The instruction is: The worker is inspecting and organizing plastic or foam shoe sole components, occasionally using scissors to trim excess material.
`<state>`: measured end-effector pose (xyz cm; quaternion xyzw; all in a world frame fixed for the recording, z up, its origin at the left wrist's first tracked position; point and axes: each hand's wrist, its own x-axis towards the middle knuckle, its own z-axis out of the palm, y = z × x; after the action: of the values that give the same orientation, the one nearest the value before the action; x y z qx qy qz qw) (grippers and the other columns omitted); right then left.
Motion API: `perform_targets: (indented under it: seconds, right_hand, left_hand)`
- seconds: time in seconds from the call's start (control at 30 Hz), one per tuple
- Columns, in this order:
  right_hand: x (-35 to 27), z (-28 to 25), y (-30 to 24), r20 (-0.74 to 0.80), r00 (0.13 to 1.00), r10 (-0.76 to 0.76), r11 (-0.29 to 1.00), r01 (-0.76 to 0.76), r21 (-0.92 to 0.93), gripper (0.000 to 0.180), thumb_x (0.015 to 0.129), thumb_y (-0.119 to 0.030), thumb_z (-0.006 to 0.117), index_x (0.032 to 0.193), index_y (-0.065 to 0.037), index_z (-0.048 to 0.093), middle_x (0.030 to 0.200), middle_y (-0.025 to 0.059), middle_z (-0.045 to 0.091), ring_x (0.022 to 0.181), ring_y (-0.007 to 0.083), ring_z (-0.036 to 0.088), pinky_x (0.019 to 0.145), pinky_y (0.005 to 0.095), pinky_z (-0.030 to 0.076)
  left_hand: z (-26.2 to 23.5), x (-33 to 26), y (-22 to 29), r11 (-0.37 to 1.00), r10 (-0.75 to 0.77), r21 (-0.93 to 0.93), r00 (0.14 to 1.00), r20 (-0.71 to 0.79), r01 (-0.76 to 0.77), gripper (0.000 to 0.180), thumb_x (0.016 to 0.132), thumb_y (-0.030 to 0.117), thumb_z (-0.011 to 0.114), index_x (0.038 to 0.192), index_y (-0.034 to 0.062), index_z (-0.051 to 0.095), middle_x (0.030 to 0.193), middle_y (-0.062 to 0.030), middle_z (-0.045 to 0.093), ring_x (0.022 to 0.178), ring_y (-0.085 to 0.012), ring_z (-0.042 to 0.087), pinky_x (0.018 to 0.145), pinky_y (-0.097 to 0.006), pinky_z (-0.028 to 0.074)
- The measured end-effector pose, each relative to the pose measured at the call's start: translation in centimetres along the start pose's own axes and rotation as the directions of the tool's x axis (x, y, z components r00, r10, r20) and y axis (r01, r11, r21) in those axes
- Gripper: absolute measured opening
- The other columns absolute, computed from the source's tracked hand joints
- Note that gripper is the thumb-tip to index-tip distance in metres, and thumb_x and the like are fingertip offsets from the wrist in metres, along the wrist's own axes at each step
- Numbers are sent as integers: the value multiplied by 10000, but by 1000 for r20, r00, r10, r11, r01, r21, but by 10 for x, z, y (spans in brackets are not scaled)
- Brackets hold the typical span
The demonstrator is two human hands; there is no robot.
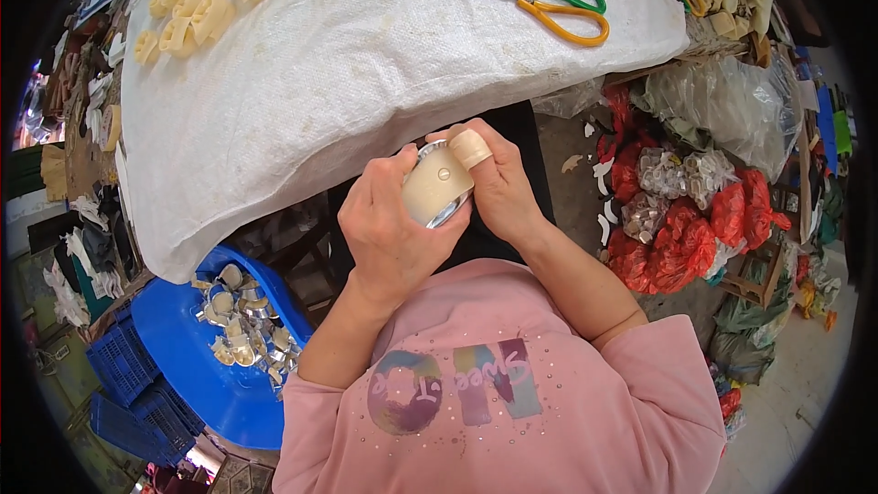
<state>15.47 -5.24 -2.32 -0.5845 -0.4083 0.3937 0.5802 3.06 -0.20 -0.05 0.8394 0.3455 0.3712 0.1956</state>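
Over my lap, both hands are closed around a cream piece with a shiny silver edge [437, 185], which has a small round mark on its face. My left hand [382, 220] grips its left and near side, fingers curled over the rim. My right hand [501, 185] holds the right side, with a cream band [470, 148] wrapped around the thumb. The piece's underside and some fingertips are hidden. Beyond my hands, scissors [540, 2] with green and orange handles lie on the white cloth [366, 55]. Several cream molded pieces [210, 18] sit at the far left of it.
On the left, a blue basin [192, 361] holds several silver-and-cream pieces [240, 320]. Blue crates [123, 361] stand beyond it. Red plastic bags [681, 242] and clear bags [722, 105] are piled on the right. White scraps [604, 220] lie on the floor.
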Motion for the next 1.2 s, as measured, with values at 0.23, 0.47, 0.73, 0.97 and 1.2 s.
perform_targets:
  seconds: [0.23,0.47,0.73,0.97,1.2]
  right_hand:
    - [-9,6,-11,51,985,166,939,-174,298,308,959,-175,429,1190,2,529,1023,92,613,882,174,587,770,297,471]
    - [-15,26,-12,6,990,-141,972,139,-188,469,933,-73,413,1388,-27,310,1333,173,425,1215,266,444,991,342,370]
    - [-6,7,-4,94,976,196,931,-215,296,477,967,-285,483,1368,-39,406,1135,47,546,925,116,533,776,247,459]
    - [8,-2,-23,138,953,-270,946,290,-148,383,960,-253,466,1274,-37,497,932,78,579,755,152,552,673,260,459]
    - [47,-59,-27,-47,903,-427,774,338,-535,365,846,-9,511,1209,-30,534,971,97,631,879,217,609,846,316,459]
  left_hand:
    - [0,3,-5,999,-32,11,996,-86,33,546,544,132,845,983,-4,550,820,-128,608,718,-269,654,636,-322,526]
    - [4,-1,-12,994,33,109,990,-138,-18,515,589,128,830,998,-14,550,804,-136,590,680,-293,629,597,-341,505]
    - [-7,4,-13,995,-43,85,999,-5,43,565,571,130,830,1047,11,548,869,-123,563,808,-298,580,705,-375,468]
    - [-18,18,-19,946,-99,-291,981,164,144,683,603,44,775,1216,79,475,954,-105,500,790,-241,533,742,-358,449]
    - [-27,18,-49,-183,-211,-822,795,569,540,688,765,129,737,1316,54,331,1212,-162,534,1135,-315,548,978,-396,429]
